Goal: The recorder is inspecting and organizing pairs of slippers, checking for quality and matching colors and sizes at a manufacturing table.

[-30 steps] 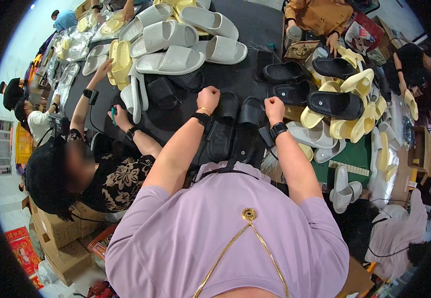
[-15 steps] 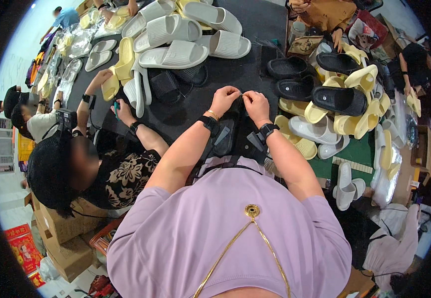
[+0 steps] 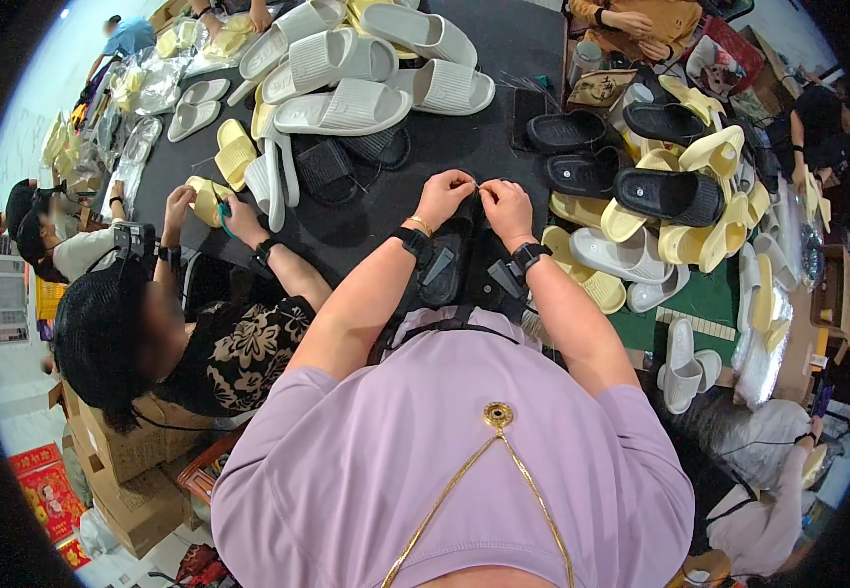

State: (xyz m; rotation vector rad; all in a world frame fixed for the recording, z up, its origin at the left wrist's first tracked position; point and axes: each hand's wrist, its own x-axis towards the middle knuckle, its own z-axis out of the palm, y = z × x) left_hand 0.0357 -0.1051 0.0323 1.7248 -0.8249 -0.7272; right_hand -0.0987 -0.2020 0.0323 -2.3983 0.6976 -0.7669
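Observation:
My left hand (image 3: 442, 202) and my right hand (image 3: 506, 209) meet fingertip to fingertip above the dark table. Both are pinched closed. Whatever lies between the fingers is too small to make out. Just below them, close to my body, a black slide slipper (image 3: 447, 263) rests on the dark surface, partly covered by my left wrist. Left of my hands are a pair of black slippers (image 3: 329, 171) on the table. To the right, two more black slippers (image 3: 582, 174) sit at the edge of a mixed pile.
Grey slippers (image 3: 346, 106) are heaped at the far side of the dark table (image 3: 518, 59). Yellow, white and black slippers crowd the right, around a green mat (image 3: 704, 318). At my left, a co-worker holds a yellow slipper (image 3: 207, 196) and a green-handled cutting tool (image 3: 225, 218).
My hands stay almost in place, still pinched together. The co-worker at left has drawn a yellow slipper closer to the green-handled tool. At far right, another person's hand has left the slipper pile.

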